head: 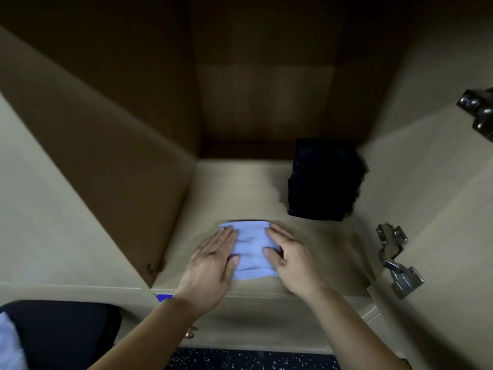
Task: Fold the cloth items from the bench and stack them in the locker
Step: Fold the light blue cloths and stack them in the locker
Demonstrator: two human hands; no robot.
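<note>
Two hands lie on a folded pale blue cloth (252, 247), which sits on the locker floor (234, 190) just inside the front lip. The left hand (213, 259) lies flat along the cloth's left edge, fingers straight and together, thumb resting on top. The right hand (289, 259) covers the right edge palm down, fingers loosely spread; neither grip pinches the fabric as far as I can tell, though the right thumb's tip is too blurred to be sure.

The cloth sits squarely between the two hands, and its longer side appears to run from front to back, into the locker. A dark stack of folded cloth (324, 182) stands further in and to the right, apart from the blue piece and nearer the right hand. If the blue piece is meant to join that stack, the move would be a lift or slide back and to the right, probably led by the right hand.

A dark worktop (66, 329) shows at lower left, with another pale cloth (8, 343) at its edge, so folding probably remains to be done.
</note>
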